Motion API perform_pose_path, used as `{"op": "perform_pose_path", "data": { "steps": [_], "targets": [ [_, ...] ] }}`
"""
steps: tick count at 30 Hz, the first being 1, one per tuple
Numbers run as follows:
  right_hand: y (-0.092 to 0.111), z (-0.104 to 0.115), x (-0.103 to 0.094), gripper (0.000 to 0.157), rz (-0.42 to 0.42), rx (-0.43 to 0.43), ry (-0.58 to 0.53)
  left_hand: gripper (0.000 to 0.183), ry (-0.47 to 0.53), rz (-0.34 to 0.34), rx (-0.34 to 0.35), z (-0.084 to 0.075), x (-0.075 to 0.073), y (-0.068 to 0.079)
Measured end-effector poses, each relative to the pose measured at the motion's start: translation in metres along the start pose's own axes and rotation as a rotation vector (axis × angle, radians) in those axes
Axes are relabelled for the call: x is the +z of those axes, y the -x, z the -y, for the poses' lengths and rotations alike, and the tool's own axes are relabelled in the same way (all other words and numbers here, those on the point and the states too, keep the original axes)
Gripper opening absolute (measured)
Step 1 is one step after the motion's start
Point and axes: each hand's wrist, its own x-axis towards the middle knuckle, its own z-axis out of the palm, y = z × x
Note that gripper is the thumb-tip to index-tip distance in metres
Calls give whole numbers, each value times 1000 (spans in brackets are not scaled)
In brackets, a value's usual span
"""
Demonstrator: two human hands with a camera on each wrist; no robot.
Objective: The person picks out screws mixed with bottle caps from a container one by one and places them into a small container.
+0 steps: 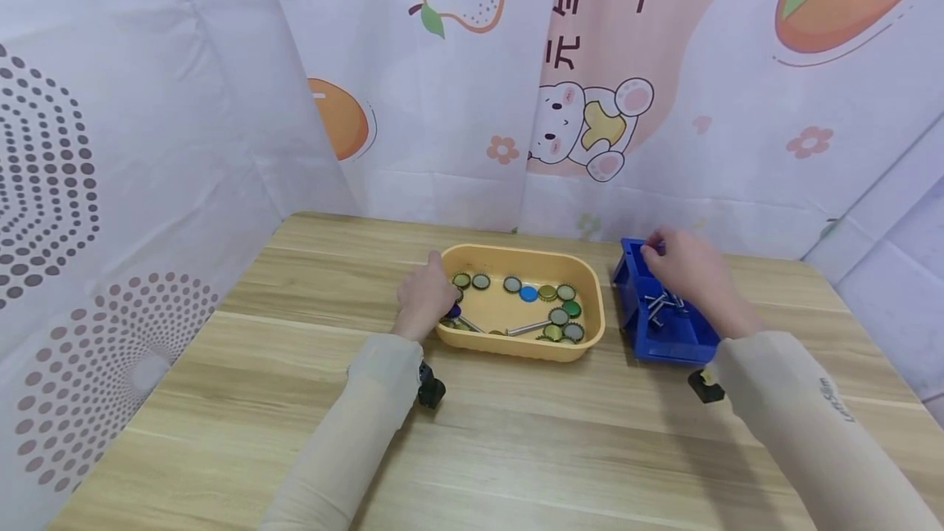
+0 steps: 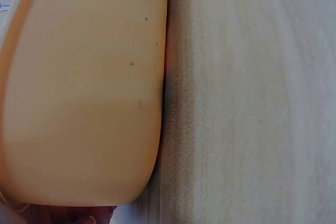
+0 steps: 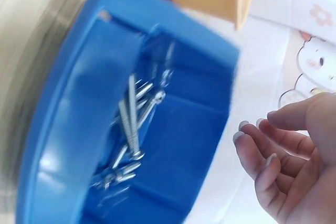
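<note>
A yellow plastic basin [image 1: 516,346] sits on the table with several bottle caps [image 1: 547,293] and a couple of long screws [image 1: 528,328] inside. My left hand [image 1: 428,295] grips its left end at the rim; only fingertips [image 2: 92,220] show below the basin in the left wrist view. On the right stands a blue parts bin [image 1: 667,351] holding several silver screws [image 3: 131,124] in a jumble. My right hand [image 1: 689,265] is raised over the bin's far end. In the right wrist view its fingers are loosely bent, with nothing between them.
A wooden table [image 1: 516,441] carries both containers, the bin standing a short gap to the right of the basin. A printed curtain [image 1: 442,146] hangs close behind them, and another pale curtain [image 1: 147,146] borders the left side.
</note>
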Motion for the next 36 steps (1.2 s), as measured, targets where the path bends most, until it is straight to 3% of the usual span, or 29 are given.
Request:
{"op": "perform_pose_path", "data": {
  "steps": [9,19,30,36],
  "targets": [
    [-5,39,0,22,-53,-115,2,48,6,0,-1,0,-1,1],
    [-5,66,17,23,129,-150,-18,49,9,5,-5,-1,-2,1],
    [-8,78,40,22,287,-305,-103,44,18,12,-18,0,-2,1],
    [-6,84,57,21,327,-408,-103,44,11,6,-9,0,-2,1]
  ]
}}
